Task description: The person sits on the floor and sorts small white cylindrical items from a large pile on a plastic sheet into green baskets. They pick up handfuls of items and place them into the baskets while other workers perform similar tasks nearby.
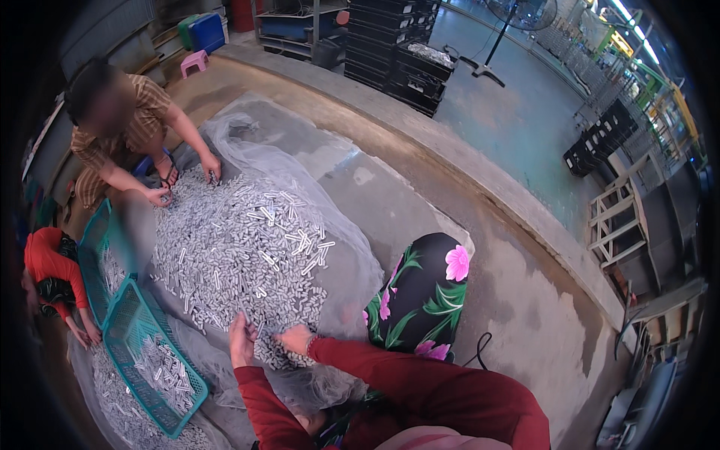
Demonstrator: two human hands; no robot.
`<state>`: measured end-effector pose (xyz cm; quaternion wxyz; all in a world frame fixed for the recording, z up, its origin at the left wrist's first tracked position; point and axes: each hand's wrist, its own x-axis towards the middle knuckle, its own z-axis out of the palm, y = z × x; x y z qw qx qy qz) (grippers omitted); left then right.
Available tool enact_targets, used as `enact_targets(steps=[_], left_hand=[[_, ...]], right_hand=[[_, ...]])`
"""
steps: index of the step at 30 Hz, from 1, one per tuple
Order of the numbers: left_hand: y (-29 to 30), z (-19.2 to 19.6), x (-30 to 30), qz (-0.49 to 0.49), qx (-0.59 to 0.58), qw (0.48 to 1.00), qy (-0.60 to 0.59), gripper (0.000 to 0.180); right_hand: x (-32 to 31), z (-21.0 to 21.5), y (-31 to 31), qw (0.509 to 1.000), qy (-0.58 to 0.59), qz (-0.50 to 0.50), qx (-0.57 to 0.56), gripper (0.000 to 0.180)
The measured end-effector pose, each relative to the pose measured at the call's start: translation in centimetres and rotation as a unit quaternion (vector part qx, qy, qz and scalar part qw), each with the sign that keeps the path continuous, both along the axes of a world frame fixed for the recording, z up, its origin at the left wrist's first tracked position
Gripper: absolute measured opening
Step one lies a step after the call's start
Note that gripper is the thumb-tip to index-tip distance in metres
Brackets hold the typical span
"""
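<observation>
A wide heap of small silver-grey metal parts (pixel 225 247) lies on a sheer net cloth (pixel 352 262) on the floor. Longer, brighter pieces (pixel 304 244) are scattered over its top. At the near edge of the heap is my left hand (pixel 241 341), its fingers stretched up along the parts and the thumb apart. Just to its right, my right hand (pixel 295 339) reaches down to the parts with curled fingers. Whatever those fingers grip is too small to make out. A little pile of parts (pixel 274 354) sits between and below my hands.
Left of the heap stand two teal plastic baskets (pixel 112 337) with metal pieces inside. One co-worker (pixel 135 135) handles parts at the far left; another in red (pixel 56 266) bends beside the baskets. Black stacked crates (pixel 382 52) and a standing fan (pixel 506 34) are beyond the low concrete curb (pixel 450 172).
</observation>
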<state>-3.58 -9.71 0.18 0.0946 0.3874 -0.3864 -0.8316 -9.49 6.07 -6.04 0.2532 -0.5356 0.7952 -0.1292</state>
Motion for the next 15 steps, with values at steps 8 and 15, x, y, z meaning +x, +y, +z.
enact_targets(steps=[8,15], left_hand=[[1.3,4.3,0.1,0.072,0.110,0.931,0.340,0.034],[-1.3,1.2,0.9,0.027,0.002,0.993,0.111,0.032]], right_hand=[[-4.9,1.1,0.8,0.965,-0.052,-0.235,-0.102,0.049],[-3.0,-1.1,0.3,0.971,-0.048,-0.234,0.011,0.041]])
